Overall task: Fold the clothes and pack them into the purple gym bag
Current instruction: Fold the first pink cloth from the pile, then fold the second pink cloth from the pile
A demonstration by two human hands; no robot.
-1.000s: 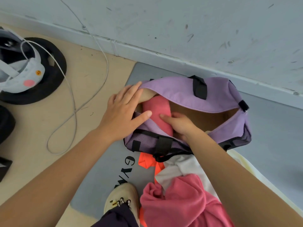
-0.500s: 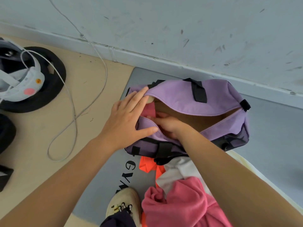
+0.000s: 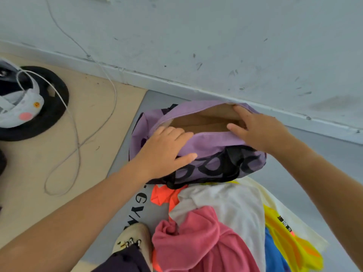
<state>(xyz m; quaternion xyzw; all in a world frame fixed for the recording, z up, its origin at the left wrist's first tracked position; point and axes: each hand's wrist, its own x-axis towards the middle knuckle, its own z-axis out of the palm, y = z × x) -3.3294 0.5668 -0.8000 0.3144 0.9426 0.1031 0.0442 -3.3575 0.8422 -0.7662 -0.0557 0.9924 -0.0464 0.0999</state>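
Observation:
The purple gym bag [image 3: 212,142] lies open on the grey mat against the wall, its tan inside showing. My left hand [image 3: 167,152] grips the near rim at the left: the fingers curl over the edge into the opening and the thumb lies on the outside. My right hand [image 3: 255,130] rests at the right end of the opening with straight, spread fingers, the index along the far rim. No garment shows inside the bag. Loose clothes lie in front of it: a pink garment [image 3: 196,242], a white one [image 3: 231,203], an orange one [image 3: 165,195] and a yellow one [image 3: 290,238].
The grey mat [image 3: 125,169] has black lettering and borders a tan floor [image 3: 92,122]. A grey cable [image 3: 76,134] loops over that floor. A black round base [image 3: 53,112] with a white device on it stands far left. My shoe [image 3: 133,238] is at the bottom. The wall [image 3: 216,46] runs close behind the bag.
My right hand came out of the bag's left part and moved to the right end of the opening. The rolled pink garment is out of sight. My left hand shifted onto the near rim.

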